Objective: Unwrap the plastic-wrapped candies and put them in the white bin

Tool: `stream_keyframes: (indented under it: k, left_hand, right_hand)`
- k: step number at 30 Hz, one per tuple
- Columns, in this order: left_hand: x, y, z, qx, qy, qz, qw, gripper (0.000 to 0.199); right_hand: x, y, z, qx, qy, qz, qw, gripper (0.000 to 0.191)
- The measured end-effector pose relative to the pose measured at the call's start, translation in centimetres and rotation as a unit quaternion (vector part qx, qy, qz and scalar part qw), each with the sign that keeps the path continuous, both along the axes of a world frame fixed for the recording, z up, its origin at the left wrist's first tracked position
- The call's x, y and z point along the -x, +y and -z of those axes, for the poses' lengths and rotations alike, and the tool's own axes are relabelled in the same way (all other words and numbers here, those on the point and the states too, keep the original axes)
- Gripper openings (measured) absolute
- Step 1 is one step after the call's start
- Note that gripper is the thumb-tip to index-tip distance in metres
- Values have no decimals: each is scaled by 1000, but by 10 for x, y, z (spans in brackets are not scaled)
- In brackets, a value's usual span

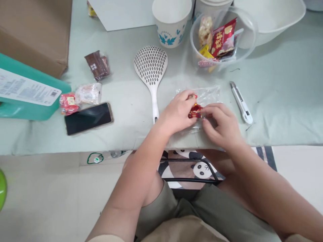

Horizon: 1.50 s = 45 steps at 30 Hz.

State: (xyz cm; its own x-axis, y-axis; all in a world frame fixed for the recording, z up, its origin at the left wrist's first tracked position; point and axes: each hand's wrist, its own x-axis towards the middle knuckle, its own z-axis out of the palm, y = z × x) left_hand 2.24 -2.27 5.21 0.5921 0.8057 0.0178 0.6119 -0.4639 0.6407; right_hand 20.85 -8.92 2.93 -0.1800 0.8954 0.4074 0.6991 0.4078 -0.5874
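Observation:
My left hand [178, 112] is closed around small red-wrapped candies [195, 111], their shiny wrappers showing between its thumb and fingers. From the other side, my right hand [222, 124] reaches in with curled fingers, its fingertips at the edge of the same red wrapper. Beneath both hands a clear plastic bag [208, 94] lies crumpled on the cloth-covered table [121, 101]. My fingers hide part of the candies, so how many there are cannot be made out.
A white slotted skimmer [150, 65] lies left of my hands, a utility knife [241, 102] right. Behind stand a clear tub [193, 43] of snacks, a paper cup [171, 25] and a white bowl [275, 30]. Leftward are a phone [88, 118], wrapped snacks [97, 65] and a green bottle [27, 87].

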Motion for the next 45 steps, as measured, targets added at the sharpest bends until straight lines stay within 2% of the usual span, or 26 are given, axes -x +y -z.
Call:
stream_keyframes:
  k: [3, 8, 15, 22, 26, 30, 36, 39, 42, 45]
  left_hand:
    - [-5, 3, 1, 28, -37, -32, 998, 32]
    - [-9, 7, -3, 44, -27, -64, 997, 28]
    - [-3, 10, -5, 41, 0, -34, 999, 37]
    - [-2, 10, -4, 33, -38, -52, 997, 38]
    - [-1, 10, -4, 26, -67, -85, 994, 40]
    - [-3, 12, -1, 45, -140, -154, 977, 36]
    - [0, 20, 4, 74, -308, -262, 912, 28]
    - [0, 23, 6, 88, -331, -266, 901, 37]
    - [-2, 24, 9, 87, -337, -239, 906, 47]
    - [-6, 25, 7, 83, -333, -217, 914, 47]
  right_hand:
    - [-1, 3, 7, 9, -3, 5, 1000, 25]
    - [-3, 1, 8, 22, 6, 12, 1000, 24]
    - [-8, -2, 8, 29, -12, -8, 999, 20]
    - [-12, -8, 10, -20, -54, -33, 998, 16]
    - [-11, -9, 10, -26, -71, -31, 997, 16]
    - [-10, -8, 11, -29, -78, -32, 996, 17]
    - [-8, -7, 10, -25, -79, -31, 996, 19]
    - [-6, -6, 9, -10, -85, -32, 996, 20]
    - [-6, -5, 8, 10, -91, -32, 995, 20]
    - [-5, -4, 6, 29, -94, -33, 995, 22]
